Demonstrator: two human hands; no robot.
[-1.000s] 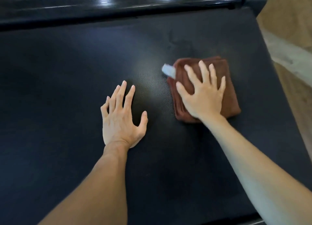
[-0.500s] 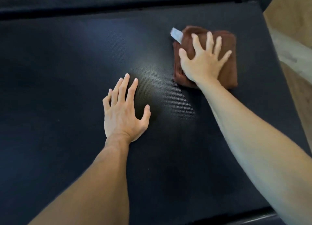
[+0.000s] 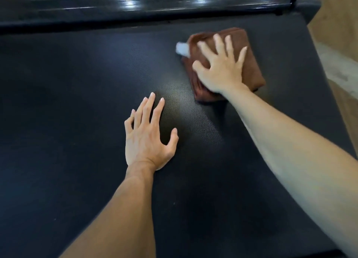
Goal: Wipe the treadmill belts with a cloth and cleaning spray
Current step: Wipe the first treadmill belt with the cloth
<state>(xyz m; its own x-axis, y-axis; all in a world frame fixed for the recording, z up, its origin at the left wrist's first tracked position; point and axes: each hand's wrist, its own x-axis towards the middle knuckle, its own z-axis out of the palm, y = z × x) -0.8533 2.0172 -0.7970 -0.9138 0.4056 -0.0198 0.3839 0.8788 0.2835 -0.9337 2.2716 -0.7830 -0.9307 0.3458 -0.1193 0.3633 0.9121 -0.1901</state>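
belt (image 3: 77, 122): black, textured, filling most of the frame
left hand (image 3: 148, 139): flat on the belt, centre frame, fingers spread, holding nothing
tag (image 3: 182, 48): small white bit poking out the cloth's left edge
cloth (image 3: 251, 64): brown, folded, upper right on the belt
right hand (image 3: 222, 68): palm down on the cloth, fingers splayed, kinda blurry
floor (image 3: 337, 35): tan strip, far right

A folded brown cloth (image 3: 249, 64) with a white tag lies flat on the textured black belt (image 3: 77, 103).
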